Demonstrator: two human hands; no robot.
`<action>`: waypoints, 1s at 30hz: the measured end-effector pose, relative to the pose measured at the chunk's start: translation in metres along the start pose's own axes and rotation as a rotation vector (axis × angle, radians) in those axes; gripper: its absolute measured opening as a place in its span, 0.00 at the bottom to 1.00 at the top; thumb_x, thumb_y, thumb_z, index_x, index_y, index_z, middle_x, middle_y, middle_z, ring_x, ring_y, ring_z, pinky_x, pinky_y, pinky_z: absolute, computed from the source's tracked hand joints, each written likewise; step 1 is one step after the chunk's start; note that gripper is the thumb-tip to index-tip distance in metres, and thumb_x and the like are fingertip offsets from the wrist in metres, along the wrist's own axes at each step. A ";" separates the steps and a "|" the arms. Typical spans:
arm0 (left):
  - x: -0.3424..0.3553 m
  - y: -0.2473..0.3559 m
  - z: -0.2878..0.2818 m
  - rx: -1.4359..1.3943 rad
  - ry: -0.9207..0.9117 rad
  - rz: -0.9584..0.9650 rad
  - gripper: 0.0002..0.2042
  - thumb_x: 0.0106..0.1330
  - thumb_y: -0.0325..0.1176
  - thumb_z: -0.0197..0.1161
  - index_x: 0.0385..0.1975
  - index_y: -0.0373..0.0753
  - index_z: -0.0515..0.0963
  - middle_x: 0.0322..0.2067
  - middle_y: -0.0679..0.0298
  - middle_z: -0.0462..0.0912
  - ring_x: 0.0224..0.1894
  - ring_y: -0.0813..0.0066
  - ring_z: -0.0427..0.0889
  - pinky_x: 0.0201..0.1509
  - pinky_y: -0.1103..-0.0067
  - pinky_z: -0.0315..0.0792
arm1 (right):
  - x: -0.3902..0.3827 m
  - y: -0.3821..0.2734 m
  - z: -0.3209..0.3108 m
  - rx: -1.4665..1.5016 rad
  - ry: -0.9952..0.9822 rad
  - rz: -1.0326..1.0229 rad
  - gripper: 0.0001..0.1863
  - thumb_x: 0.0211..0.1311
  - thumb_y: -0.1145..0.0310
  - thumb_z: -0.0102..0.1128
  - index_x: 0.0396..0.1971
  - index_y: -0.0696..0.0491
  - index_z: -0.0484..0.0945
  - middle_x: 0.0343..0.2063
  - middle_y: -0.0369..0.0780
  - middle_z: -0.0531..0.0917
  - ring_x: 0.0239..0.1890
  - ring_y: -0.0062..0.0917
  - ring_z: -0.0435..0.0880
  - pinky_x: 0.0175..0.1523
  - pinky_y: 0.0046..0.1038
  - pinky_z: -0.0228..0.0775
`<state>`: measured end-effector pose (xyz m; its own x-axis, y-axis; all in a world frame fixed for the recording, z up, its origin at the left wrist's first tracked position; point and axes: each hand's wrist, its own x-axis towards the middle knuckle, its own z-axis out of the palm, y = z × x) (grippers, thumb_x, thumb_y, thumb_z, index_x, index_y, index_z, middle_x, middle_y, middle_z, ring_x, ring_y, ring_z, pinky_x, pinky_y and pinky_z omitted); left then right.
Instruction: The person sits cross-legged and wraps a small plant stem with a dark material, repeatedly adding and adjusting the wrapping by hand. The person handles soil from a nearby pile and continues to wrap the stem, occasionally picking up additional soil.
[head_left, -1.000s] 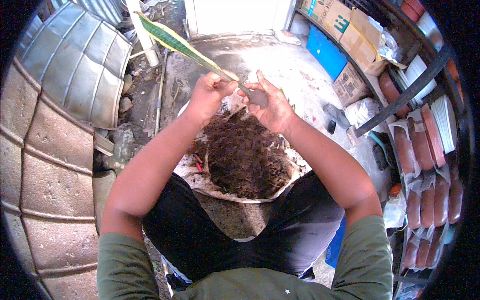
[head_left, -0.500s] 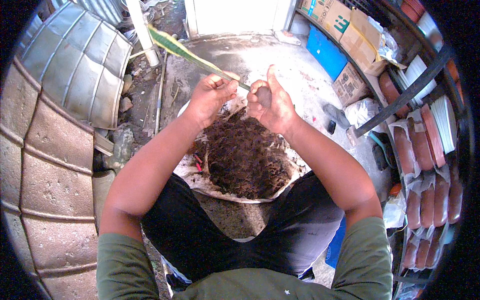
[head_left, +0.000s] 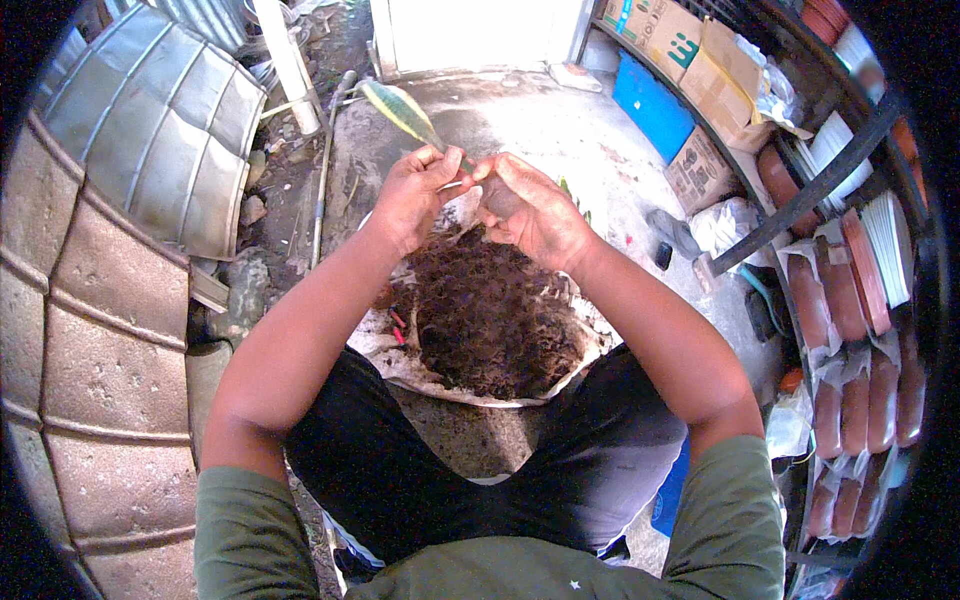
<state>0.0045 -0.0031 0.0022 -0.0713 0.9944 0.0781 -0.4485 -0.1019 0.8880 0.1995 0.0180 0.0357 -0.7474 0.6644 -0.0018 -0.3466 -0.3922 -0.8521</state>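
Note:
Above a heap of dark soil (head_left: 495,310), my left hand (head_left: 412,195) pinches the lower part of a snake plant leaf (head_left: 402,110), green with yellow edges, between thumb and fingers. Its tip points up and away to the left. Close beside it, my right hand (head_left: 545,215) curls around a rounded grey-brown lump (head_left: 503,198); whether the lump joins the leaf's base I cannot tell. The two hands' fingertips almost meet. The soil lies on a whitish sheet or sack (head_left: 455,393) between my knees. Small red pieces (head_left: 398,332) rest at its left side.
Green leaf tips (head_left: 565,188) show behind my right hand. On the right, a rack holds cardboard boxes (head_left: 720,85), a blue crate (head_left: 650,105) and wrapped brown trays (head_left: 830,300). Brown roof sheets (head_left: 115,370) stand on the left. A white door (head_left: 480,35) is ahead.
The leaf has tipped up and turned, so it looks shorter and its tip sits farther right. My right thumb has folded down from pointing up, and that hand has moved slightly left.

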 end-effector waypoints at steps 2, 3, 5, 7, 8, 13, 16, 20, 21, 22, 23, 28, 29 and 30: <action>0.002 0.001 -0.004 -0.001 -0.035 -0.025 0.12 0.72 0.39 0.65 0.39 0.36 0.77 0.37 0.63 0.82 0.41 0.73 0.81 0.50 0.73 0.76 | 0.001 0.004 -0.005 -0.091 -0.055 -0.051 0.16 0.76 0.50 0.54 0.44 0.48 0.77 0.39 0.36 0.80 0.30 0.18 0.71 0.31 0.19 0.64; 0.004 0.001 -0.005 -0.002 -0.052 -0.037 0.12 0.72 0.39 0.65 0.38 0.36 0.77 0.37 0.62 0.82 0.41 0.73 0.81 0.51 0.73 0.76 | 0.001 0.005 -0.008 -0.138 -0.082 -0.076 0.16 0.76 0.51 0.55 0.45 0.48 0.76 0.40 0.37 0.80 0.30 0.18 0.70 0.30 0.19 0.62; 0.006 -0.002 -0.010 0.009 -0.043 -0.032 0.11 0.72 0.39 0.66 0.39 0.36 0.78 0.37 0.63 0.82 0.40 0.73 0.81 0.50 0.73 0.76 | 0.005 0.009 -0.007 -0.230 -0.068 -0.089 0.16 0.75 0.50 0.55 0.45 0.49 0.76 0.40 0.36 0.80 0.31 0.17 0.71 0.30 0.18 0.62; 0.006 -0.004 -0.010 0.031 -0.036 -0.025 0.11 0.71 0.39 0.67 0.40 0.37 0.78 0.37 0.64 0.83 0.40 0.74 0.81 0.50 0.74 0.76 | 0.006 0.010 -0.005 -0.302 0.002 -0.088 0.17 0.75 0.49 0.56 0.42 0.49 0.76 0.37 0.36 0.81 0.29 0.17 0.72 0.28 0.19 0.62; 0.005 -0.004 -0.008 0.048 -0.033 -0.021 0.11 0.71 0.39 0.67 0.41 0.37 0.78 0.37 0.64 0.83 0.40 0.74 0.81 0.50 0.74 0.76 | 0.005 0.009 -0.002 -0.327 0.065 -0.080 0.18 0.74 0.48 0.56 0.40 0.50 0.76 0.35 0.36 0.82 0.28 0.17 0.73 0.27 0.19 0.62; -0.003 -0.001 0.005 0.136 0.008 -0.053 0.14 0.68 0.38 0.70 0.45 0.37 0.79 0.37 0.65 0.83 0.41 0.74 0.82 0.51 0.75 0.77 | 0.005 0.007 -0.003 -0.379 0.323 -0.137 0.26 0.74 0.43 0.54 0.26 0.51 0.77 0.23 0.37 0.82 0.18 0.18 0.72 0.23 0.21 0.62; -0.006 0.000 0.009 0.123 0.012 -0.060 0.16 0.67 0.40 0.71 0.46 0.37 0.79 0.38 0.64 0.83 0.42 0.74 0.82 0.51 0.74 0.77 | 0.004 0.005 0.002 -0.342 0.373 -0.196 0.30 0.74 0.41 0.53 0.21 0.52 0.77 0.19 0.39 0.81 0.15 0.19 0.73 0.21 0.21 0.64; -0.005 -0.001 0.011 0.120 -0.021 -0.040 0.16 0.67 0.42 0.71 0.46 0.39 0.79 0.40 0.65 0.82 0.44 0.73 0.81 0.54 0.72 0.76 | 0.009 0.003 -0.014 -0.384 0.300 -0.235 0.30 0.75 0.42 0.51 0.19 0.52 0.75 0.17 0.40 0.80 0.13 0.20 0.73 0.20 0.22 0.63; -0.005 0.000 0.011 0.115 -0.033 -0.039 0.16 0.67 0.42 0.71 0.47 0.40 0.78 0.40 0.65 0.82 0.44 0.73 0.81 0.55 0.71 0.76 | 0.010 0.003 -0.018 -0.396 0.282 -0.235 0.31 0.75 0.42 0.51 0.19 0.52 0.75 0.16 0.40 0.80 0.13 0.20 0.73 0.19 0.22 0.62; -0.005 0.000 0.010 0.109 -0.042 -0.036 0.16 0.67 0.42 0.71 0.46 0.40 0.78 0.39 0.65 0.82 0.44 0.73 0.81 0.55 0.71 0.76 | 0.010 0.002 -0.016 -0.399 0.285 -0.211 0.30 0.76 0.43 0.51 0.19 0.52 0.75 0.16 0.40 0.79 0.13 0.20 0.73 0.20 0.22 0.62; -0.006 0.000 0.009 0.104 -0.052 -0.033 0.15 0.67 0.42 0.71 0.46 0.40 0.78 0.39 0.66 0.82 0.44 0.73 0.81 0.55 0.71 0.75 | 0.009 0.000 -0.014 -0.401 0.288 -0.186 0.30 0.76 0.43 0.50 0.19 0.52 0.75 0.16 0.39 0.79 0.13 0.20 0.73 0.20 0.22 0.62; -0.003 -0.001 0.005 0.083 -0.005 -0.005 0.13 0.68 0.40 0.70 0.44 0.41 0.79 0.34 0.68 0.81 0.40 0.76 0.81 0.49 0.75 0.76 | 0.009 0.006 -0.016 -0.202 0.117 -0.109 0.23 0.76 0.46 0.52 0.33 0.52 0.76 0.25 0.39 0.80 0.22 0.21 0.77 0.24 0.22 0.66; -0.001 0.001 0.001 0.078 0.010 -0.007 0.12 0.68 0.39 0.71 0.43 0.40 0.80 0.33 0.68 0.81 0.38 0.78 0.80 0.47 0.76 0.75 | 0.004 0.006 -0.007 -0.160 0.112 -0.076 0.19 0.76 0.49 0.53 0.37 0.52 0.75 0.29 0.38 0.80 0.24 0.21 0.77 0.26 0.21 0.68; 0.001 0.001 -0.003 0.073 0.026 -0.008 0.11 0.68 0.37 0.71 0.43 0.39 0.80 0.31 0.69 0.81 0.36 0.80 0.79 0.45 0.78 0.75 | 0.001 0.006 -0.001 -0.117 0.106 -0.043 0.17 0.76 0.51 0.55 0.41 0.51 0.75 0.32 0.38 0.80 0.27 0.21 0.78 0.28 0.21 0.69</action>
<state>0.0017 -0.0027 0.0020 -0.0913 0.9940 0.0602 -0.3832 -0.0909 0.9192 0.1973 0.0171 0.0304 -0.6670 0.7449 -0.0143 -0.3037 -0.2894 -0.9078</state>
